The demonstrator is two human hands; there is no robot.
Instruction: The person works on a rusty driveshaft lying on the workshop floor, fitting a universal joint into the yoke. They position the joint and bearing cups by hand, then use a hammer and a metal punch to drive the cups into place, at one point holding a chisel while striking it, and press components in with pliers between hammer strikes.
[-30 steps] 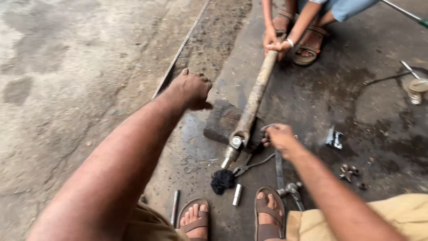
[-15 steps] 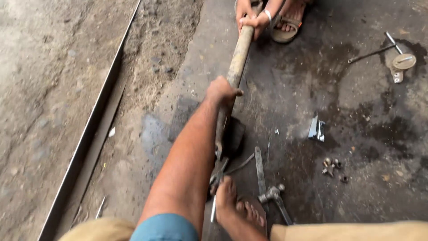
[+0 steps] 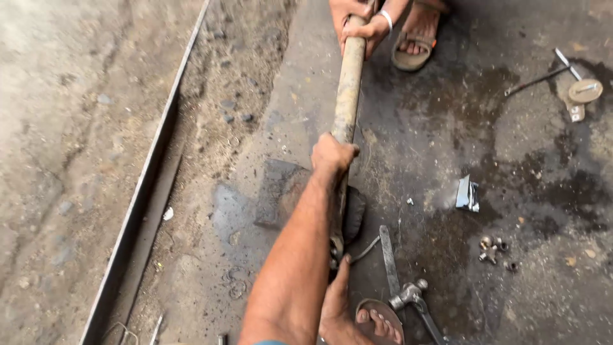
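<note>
Rusty shaft (image 3: 348,89) lying along oily floor (image 3: 511,147), left hand (image 3: 332,155) clenched round its middle, right hand (image 3: 336,300) pressed at lower joint, grip unclear. Recommended: firm hold, shaft kept steady on block (image 3: 278,191).

One view only, from your head, facing steeply down, close over your arm, floor (image 3: 498,147) filling the frame.
</note>
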